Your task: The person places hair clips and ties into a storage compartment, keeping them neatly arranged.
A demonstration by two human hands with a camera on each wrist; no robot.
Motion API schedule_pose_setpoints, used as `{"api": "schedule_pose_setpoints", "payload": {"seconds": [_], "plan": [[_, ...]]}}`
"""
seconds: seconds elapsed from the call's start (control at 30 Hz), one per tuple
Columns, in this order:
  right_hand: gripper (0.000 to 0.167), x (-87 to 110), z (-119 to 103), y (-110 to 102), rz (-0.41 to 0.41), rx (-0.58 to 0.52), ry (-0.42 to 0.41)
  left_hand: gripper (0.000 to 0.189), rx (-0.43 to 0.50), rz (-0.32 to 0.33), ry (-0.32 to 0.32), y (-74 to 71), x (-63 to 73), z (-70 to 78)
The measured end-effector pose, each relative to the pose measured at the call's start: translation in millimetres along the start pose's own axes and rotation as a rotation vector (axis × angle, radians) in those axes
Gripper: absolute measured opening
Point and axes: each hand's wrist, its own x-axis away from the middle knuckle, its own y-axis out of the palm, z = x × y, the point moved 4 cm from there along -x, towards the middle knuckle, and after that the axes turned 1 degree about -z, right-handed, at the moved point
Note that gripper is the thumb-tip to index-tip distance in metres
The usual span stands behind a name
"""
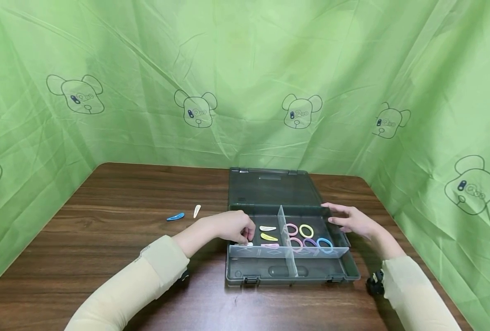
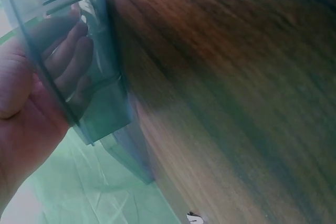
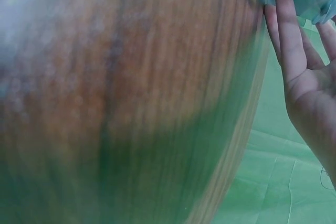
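Note:
A dark translucent organizer box [image 1: 261,274] lies open on the table. My left hand [image 1: 235,226] reaches into its rear left compartment and pinches a white hair clip [image 1: 248,244] low by the clear divider. Seen through the box wall in the left wrist view, the curled fingers [image 2: 65,59] are inside. Right of this hand lie another white hair clip [image 1: 268,228], a yellow hair clip [image 1: 268,237] and a pink hair clip [image 1: 270,246]. My right hand [image 1: 352,219], its fingers extended, touches the box's right side.
The rear right compartment holds several hair ties, among them a yellow hair tie [image 1: 301,231] and a blue hair tie [image 1: 318,245]. A blue hair clip [image 1: 175,216] and a cream hair clip [image 1: 197,211] lie on the wooden table [image 1: 116,230]. The box lid [image 1: 273,187] leans back behind.

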Motion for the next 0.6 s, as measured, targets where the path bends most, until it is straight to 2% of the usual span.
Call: {"api": "schedule_pose_setpoints", "payload": {"seconds": [0.13, 0.3, 0.6], "plan": [[0.056, -0.4, 1, 0, 0.005, 0.007, 0.005, 0.006, 0.044, 0.027, 0.03, -3.6, 3.3, 1.9], [0.055, -0.8, 2, 0, 0.01, 0.016, 0.01, 0.006, 0.042, 0.105, 0.064, -12.3, 10.8, 5.1], [0.053, -0.4, 0, 0, 0.025, 0.072, 0.016, 0.012, 0.001, 0.216, 0.076, -27.8, 36.0, 3.5]]}}
